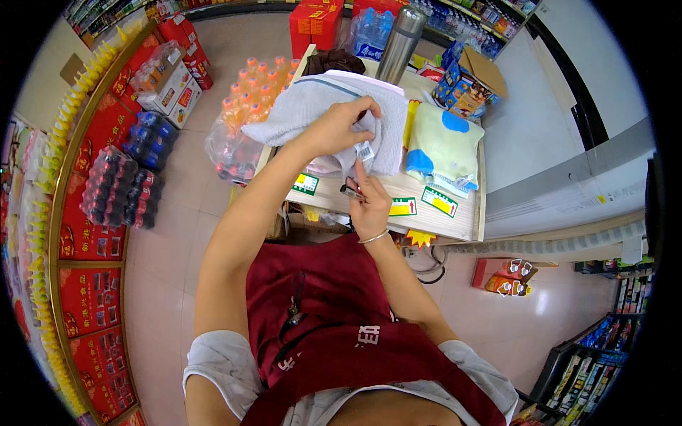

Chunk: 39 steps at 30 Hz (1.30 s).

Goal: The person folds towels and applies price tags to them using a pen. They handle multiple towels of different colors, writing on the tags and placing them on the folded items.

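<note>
A pale grey-blue towel [311,101] lies rumpled on a stack of towels on a wooden display table [341,191]. My left hand [341,125] holds a fold of it between bent fingers and thumb. Just below, my right hand [369,199] has its fingertips at a small white tag [365,150] that bears a printed code. A small dark and metallic object [351,190], too small to name, is tucked in the right hand's fingers. To the right lies a folded pale green towel with blue spots [445,144].
A steel thermos flask [402,45] stands behind the towels, near a dark cloth [334,62] and an open snack carton [469,85]. Packs of orange drink bottles [256,90] stand left of the table. Price cards line its front edge. Packs of dark bottles [109,186] sit on the floor.
</note>
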Each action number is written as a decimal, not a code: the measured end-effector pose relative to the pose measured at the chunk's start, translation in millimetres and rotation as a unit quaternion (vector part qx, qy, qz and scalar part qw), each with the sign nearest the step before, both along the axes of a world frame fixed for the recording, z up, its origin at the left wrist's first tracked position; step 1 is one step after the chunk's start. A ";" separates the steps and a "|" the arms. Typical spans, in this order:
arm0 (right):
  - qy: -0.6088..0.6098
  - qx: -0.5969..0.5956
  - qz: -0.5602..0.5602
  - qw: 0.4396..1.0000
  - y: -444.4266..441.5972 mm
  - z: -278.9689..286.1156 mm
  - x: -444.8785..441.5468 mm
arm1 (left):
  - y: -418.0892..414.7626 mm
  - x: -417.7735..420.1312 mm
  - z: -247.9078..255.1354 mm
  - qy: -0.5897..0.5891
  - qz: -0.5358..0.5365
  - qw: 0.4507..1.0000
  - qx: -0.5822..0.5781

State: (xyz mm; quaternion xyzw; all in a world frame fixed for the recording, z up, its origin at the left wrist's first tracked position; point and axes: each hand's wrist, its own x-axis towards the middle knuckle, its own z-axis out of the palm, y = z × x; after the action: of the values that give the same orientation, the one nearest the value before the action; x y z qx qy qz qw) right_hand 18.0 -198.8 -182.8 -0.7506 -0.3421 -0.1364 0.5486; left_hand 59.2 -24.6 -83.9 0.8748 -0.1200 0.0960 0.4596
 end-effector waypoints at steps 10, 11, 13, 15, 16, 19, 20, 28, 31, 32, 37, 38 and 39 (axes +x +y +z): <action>0.025 0.015 0.018 0.999 0.7 9.7 -3.9 | 10.5 -4.1 -8.4 -0.009 0.020 0.997 -0.070; 0.019 0.016 0.017 1.000 1.2 9.8 -3.4 | 11.8 -5.4 -9.5 -0.023 0.018 0.998 -0.059; 0.007 0.019 0.014 1.000 1.2 10.0 -2.2 | 12.7 -10.5 -8.3 0.019 0.037 0.994 -0.096; 0.034 0.014 0.029 0.999 -3.7 15.3 -4.5 | 8.5 -18.6 -4.3 -0.006 0.088 0.991 -0.098; 0.049 0.011 0.032 0.998 -8.6 15.7 -4.7 | 0.4 -25.2 0.0 -0.049 0.125 0.988 -0.082; -0.003 0.045 0.039 0.998 -25.2 7.9 -2.4 | -18.0 -48.9 1.8 -0.201 0.229 0.953 0.000; 0.011 0.063 0.068 0.996 -44.9 -10.8 3.1 | -25.1 -58.7 -1.9 -0.253 0.260 0.932 0.030; 0.357 0.140 0.006 0.924 -145.6 -24.9 49.1 | -134.0 -133.6 -97.5 -0.160 0.126 0.973 0.112; 0.361 0.089 0.057 0.927 -130.0 -18.1 47.9 | -159.7 -124.5 -117.6 -0.122 0.145 0.967 0.172; 0.345 0.043 0.062 0.936 -125.0 -12.1 49.7 | -165.6 -121.1 -120.7 -0.101 0.163 0.964 0.183; 0.306 -0.030 0.072 0.949 -108.3 -10.6 54.6 | -185.7 -116.9 -130.1 -0.079 0.199 0.943 0.255; 0.295 -0.043 0.059 0.953 -109.0 -14.5 55.1 | -186.6 -117.7 -130.9 -0.081 0.200 0.939 0.268; 0.278 -0.052 0.064 0.957 -108.7 -16.8 56.3 | -186.3 -117.6 -130.8 -0.085 0.202 0.937 0.273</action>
State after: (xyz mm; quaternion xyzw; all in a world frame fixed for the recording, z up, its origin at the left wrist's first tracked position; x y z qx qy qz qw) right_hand 74.2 -307.5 -199.6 -0.7628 -0.2300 0.1304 0.5901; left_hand -58.3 -210.9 -214.7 0.9608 -0.0013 0.2245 0.1625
